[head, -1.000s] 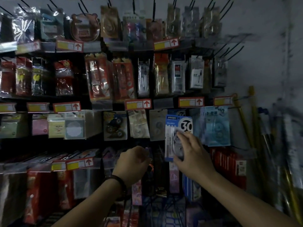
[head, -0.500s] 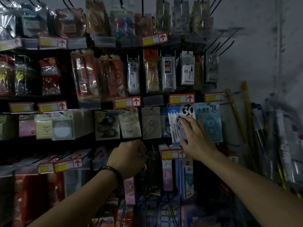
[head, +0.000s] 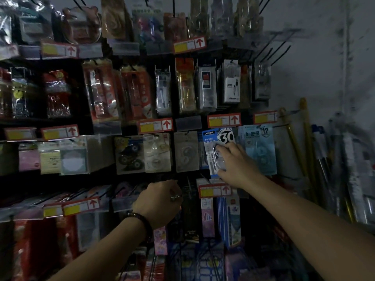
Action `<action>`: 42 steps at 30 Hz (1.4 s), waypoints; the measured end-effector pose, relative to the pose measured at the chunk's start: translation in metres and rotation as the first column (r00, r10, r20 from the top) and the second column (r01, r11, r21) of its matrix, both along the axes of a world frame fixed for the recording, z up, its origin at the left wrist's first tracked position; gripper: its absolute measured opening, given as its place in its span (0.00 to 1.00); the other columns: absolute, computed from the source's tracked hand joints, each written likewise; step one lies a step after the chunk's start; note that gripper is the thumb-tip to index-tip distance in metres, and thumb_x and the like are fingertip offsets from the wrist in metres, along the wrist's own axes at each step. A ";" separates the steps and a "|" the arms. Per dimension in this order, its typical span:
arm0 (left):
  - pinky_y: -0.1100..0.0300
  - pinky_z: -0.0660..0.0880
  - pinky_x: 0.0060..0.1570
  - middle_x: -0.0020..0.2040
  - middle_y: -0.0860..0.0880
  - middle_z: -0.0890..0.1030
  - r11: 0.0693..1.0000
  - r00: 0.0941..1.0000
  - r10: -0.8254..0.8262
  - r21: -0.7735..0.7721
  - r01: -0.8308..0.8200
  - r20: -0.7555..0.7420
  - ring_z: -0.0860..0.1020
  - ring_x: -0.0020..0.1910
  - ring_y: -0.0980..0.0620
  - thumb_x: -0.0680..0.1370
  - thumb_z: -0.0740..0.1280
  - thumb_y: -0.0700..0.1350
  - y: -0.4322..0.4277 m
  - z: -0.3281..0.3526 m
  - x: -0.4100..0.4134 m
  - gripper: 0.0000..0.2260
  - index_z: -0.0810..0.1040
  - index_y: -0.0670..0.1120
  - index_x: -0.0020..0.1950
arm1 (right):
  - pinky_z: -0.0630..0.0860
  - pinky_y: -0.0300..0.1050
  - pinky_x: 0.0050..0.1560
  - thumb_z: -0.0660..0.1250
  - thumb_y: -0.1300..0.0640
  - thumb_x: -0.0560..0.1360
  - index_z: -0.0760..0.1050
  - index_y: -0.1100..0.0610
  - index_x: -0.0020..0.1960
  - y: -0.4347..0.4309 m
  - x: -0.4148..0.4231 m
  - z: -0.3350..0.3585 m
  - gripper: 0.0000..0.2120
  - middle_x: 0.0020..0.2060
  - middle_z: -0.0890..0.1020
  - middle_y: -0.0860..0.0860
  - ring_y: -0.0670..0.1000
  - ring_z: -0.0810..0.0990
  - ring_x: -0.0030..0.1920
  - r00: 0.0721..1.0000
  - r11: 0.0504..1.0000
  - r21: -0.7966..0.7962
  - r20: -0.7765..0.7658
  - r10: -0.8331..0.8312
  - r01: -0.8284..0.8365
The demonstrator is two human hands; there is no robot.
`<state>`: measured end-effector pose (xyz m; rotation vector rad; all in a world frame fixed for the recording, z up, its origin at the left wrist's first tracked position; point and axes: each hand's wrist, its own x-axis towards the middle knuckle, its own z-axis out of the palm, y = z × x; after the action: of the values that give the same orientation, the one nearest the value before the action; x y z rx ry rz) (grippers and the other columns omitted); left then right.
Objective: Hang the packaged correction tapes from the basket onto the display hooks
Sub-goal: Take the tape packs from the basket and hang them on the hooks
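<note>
On the left and middle of the view, a dark display rack (head: 162,177) is filling most of the frame, with rows of hanging stationery packs and red-and-yellow price labels (head: 224,120) running along each rail. To the right, a pale scuffed wall (head: 316,74) is showing, and a few bare display hooks (head: 278,49) are sticking out in front of it near the top. Lower on that side, a bundle of long poles (head: 304,142), some of them yellow, is leaning against the wall.

In the third row from the top, a light-blue pack marked 12 (head: 261,155) is hanging at the right end. Just to its left, the blue correction tape pack (head: 212,159), marked with a large 30, is sitting tilted in front of the row, its top edge just under a price label. Whether its hole is on a hook is not visible.

The right hand (head: 237,167) is reaching up from the lower right and gripping that pack, its fingers (head: 225,151) bending over the clear blister on the front while the thumb is staying out of sight. The left hand (head: 160,201) is hovering lower, in front of the next row down, with its fingers curling inward away from the camera; whether they are holding anything I cannot tell. A dark bracelet (head: 142,220) is circling the left wrist, and a small ring (head: 175,196) is glinting on one finger.
</note>
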<state>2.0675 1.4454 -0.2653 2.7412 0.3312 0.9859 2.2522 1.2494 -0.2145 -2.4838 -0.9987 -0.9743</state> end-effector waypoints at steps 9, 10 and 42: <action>0.63 0.79 0.45 0.47 0.59 0.86 0.996 0.997 -0.078 -0.044 0.079 0.026 0.84 0.47 0.58 0.79 0.71 0.51 -0.003 -0.028 -0.011 0.04 0.84 0.53 0.50 | 0.77 0.59 0.62 0.65 0.57 0.80 0.63 0.55 0.76 0.016 -0.001 -0.007 0.26 0.77 0.62 0.56 0.61 0.68 0.72 0.996 0.999 -0.029 -0.085 -0.031 0.029; 0.63 0.78 0.44 0.47 0.59 0.86 0.996 0.997 -0.079 -0.049 0.080 0.013 0.83 0.47 0.58 0.79 0.71 0.51 -0.002 -0.033 -0.016 0.04 0.85 0.53 0.50 | 0.77 0.57 0.60 0.64 0.56 0.80 0.63 0.55 0.76 0.014 -0.004 -0.011 0.25 0.76 0.63 0.57 0.61 0.69 0.71 0.996 0.999 -0.024 -0.089 -0.025 0.023; 0.50 0.82 0.52 0.52 0.46 0.87 0.788 0.686 -0.019 -0.433 -0.438 -0.728 0.84 0.52 0.43 0.80 0.68 0.48 0.015 -0.566 -0.238 0.07 0.84 0.50 0.55 | 0.80 0.48 0.52 0.70 0.53 0.81 0.78 0.51 0.60 0.019 -0.253 -0.621 0.09 0.52 0.80 0.45 0.48 0.81 0.53 0.363 0.930 -0.127 -0.932 0.007 -0.344</action>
<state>1.8294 1.4602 -0.8313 2.3668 0.9354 -0.2205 1.9988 1.2683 -0.8353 -2.4166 -0.9570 0.7533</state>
